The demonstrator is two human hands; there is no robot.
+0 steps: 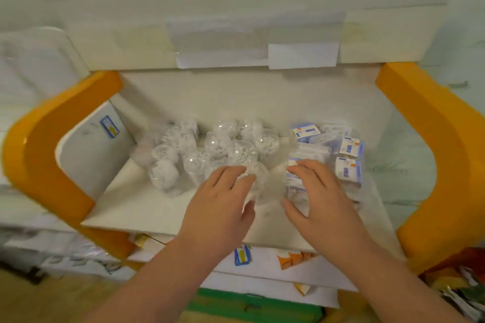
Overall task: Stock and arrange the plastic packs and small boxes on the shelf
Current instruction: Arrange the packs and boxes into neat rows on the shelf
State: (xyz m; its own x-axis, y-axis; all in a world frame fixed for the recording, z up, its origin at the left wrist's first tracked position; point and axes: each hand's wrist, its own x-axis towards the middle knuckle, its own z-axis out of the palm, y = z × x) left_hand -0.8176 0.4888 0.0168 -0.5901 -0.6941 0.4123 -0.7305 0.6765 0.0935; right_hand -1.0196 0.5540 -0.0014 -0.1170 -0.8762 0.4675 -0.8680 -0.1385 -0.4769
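Clear plastic wraps the pack we are working on, which sits on the white shelf at the front of the heap of plastic packs. It lies between our two hands, and we judge that to be what the coming move turns on: the pack is just ahead of both palms, slightly nearer the left. Its shape reads as rounded, so we cannot name a long axis. Our left hand curls round the pack's left side, thumb low at its front edge and fingers over the top. Our right hand reaches in palm down with fingers spread, tips resting on the small boxes stacked to the right; whether its thumb touches the pack we cannot tell. Orange shelf ends flank both sides.
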